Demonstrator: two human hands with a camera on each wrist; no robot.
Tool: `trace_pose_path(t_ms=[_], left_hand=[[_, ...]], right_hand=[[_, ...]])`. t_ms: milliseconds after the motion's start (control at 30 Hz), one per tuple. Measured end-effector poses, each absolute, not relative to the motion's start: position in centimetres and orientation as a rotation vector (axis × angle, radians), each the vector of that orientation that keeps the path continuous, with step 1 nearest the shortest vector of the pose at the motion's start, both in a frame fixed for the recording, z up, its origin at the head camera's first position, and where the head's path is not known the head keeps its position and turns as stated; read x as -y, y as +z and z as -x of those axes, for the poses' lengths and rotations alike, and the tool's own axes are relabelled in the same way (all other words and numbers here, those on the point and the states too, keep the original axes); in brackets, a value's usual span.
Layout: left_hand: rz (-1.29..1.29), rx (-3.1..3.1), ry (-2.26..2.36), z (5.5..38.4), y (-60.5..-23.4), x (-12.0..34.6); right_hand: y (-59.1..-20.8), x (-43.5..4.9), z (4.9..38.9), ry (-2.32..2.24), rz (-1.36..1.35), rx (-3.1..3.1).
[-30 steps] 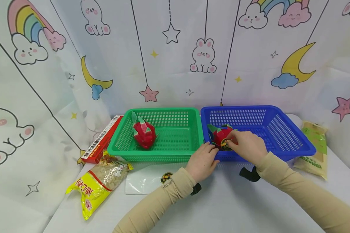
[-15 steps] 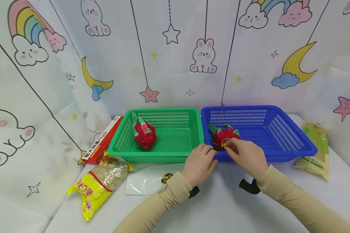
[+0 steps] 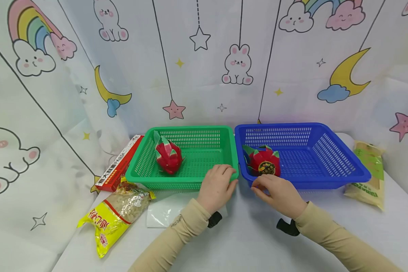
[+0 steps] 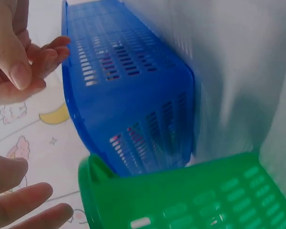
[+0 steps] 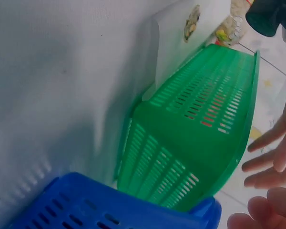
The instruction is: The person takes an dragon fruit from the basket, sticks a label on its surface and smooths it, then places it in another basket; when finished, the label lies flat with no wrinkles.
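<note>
A red dragon fruit [image 3: 270, 154] with green leaf tips lies at the left end of the blue basket [image 3: 338, 151]. On its front is a round black-and-gold sticker [image 3: 266, 168]. Just before that basket's front rim hovers my right hand [image 3: 278, 194], fingers loosely bent, holding nothing. My left hand [image 3: 215, 189] is by the front right corner of the green basket [image 3: 190, 185], its fingers over the rim; contact cannot be told. Another dragon fruit [image 3: 169, 156] lies inside that basket. Both hands' fingers look loose in the wrist views.
A white sheet [image 3: 159, 215] lies before the green basket; the right wrist view shows a similar round sticker [image 5: 191, 23] on it. Left are a red pasta box [image 3: 117, 166] and a yellow food bag [image 3: 113, 219]. A beige-green bag [image 3: 370, 177] lies right.
My right hand has let go of the sticker, which stays on the dragon fruit, and drawn back toward me. My left hand has moved left from the blue basket's corner to the green basket.
</note>
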State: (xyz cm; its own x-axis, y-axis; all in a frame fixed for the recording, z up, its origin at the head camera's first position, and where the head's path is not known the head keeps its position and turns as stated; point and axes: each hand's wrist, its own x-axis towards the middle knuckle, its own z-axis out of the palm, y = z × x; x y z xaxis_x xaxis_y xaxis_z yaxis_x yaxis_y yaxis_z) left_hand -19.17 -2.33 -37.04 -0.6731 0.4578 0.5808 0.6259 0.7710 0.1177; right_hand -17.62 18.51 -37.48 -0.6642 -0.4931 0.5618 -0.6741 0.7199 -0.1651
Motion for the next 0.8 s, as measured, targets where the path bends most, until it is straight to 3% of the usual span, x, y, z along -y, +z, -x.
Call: trace_pose_path(t_ms=[800], left_hand=[[0.73, 2.484, -0.457, 20.3, -36.0, 5.3]], right_hand=[[-36.7, -14.2, 20.5, 0.453, -1.197, 2.376]])
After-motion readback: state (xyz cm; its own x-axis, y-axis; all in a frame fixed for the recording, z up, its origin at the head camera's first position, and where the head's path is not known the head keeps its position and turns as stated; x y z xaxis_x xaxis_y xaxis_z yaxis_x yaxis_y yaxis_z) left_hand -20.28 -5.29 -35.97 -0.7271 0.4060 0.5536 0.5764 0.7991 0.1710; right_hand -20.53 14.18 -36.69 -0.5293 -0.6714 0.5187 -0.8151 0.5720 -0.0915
